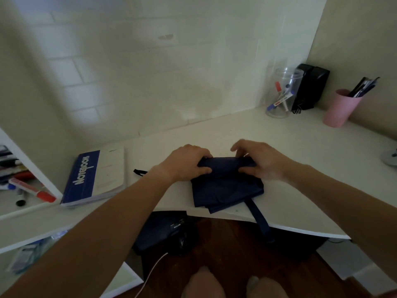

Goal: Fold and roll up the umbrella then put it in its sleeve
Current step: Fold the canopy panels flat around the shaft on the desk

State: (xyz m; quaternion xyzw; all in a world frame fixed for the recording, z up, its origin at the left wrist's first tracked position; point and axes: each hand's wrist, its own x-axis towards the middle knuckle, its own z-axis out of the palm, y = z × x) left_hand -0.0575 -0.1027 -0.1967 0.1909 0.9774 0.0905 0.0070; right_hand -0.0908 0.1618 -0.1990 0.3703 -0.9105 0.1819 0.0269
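Note:
A navy blue umbrella (226, 186) lies collapsed on the white desk (300, 160), near its front edge, with the canopy fabric loosely folded. My left hand (184, 163) grips the far left end of the fabric bundle. My right hand (260, 160) pinches the far right end. A navy strap (261, 220) hangs from the umbrella over the desk edge. A small black loop (139, 172) sticks out left of my left wrist. I cannot tell whether the dark object (163, 231) under the desk is the sleeve.
A blue and white notebook (94, 175) lies at the left. A clear jar of markers (281, 93), a black box (309, 89) and a pink cup of pens (341, 107) stand at the back right. Markers lie on a side shelf (23, 188). A white cable (150, 274) runs across the floor.

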